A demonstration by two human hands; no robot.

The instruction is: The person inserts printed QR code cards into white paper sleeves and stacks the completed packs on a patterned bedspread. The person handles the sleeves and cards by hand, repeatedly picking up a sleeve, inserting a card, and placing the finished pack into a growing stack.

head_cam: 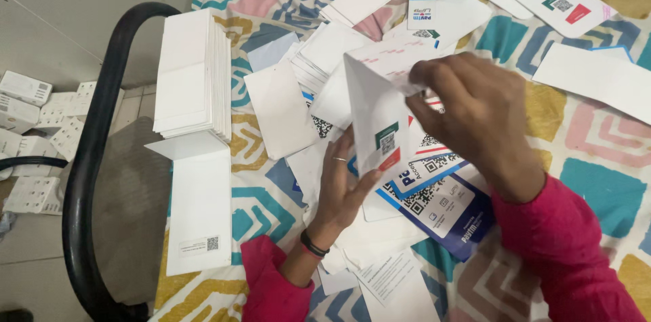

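I hold a white folded card (376,102) up over the middle of the bed (597,186), which is covered with a patterned sheet of teal, yellow and pink blocks. My left hand (342,190) is under the card's near corner, its fingers (342,152) spread and pressed against the card's lower edge beside a small green and red label. My right hand (475,118) comes from the right, and its fingers (424,81) pinch the card's far upper fold, closed on it.

Just beneath my hands lies a loose heap of white sheets and blue-edged code stickers (441,203). To the left a neat stack of white folded cards (193,74) stands near the bed's edge, with one long flat white card (200,210) lying nearer, touching the stack's near end. More flat white cards (597,74) lie scattered at the far right. Left of the bed is a black chair frame (88,152), and beyond it small white boxes (27,102) sit on the floor.
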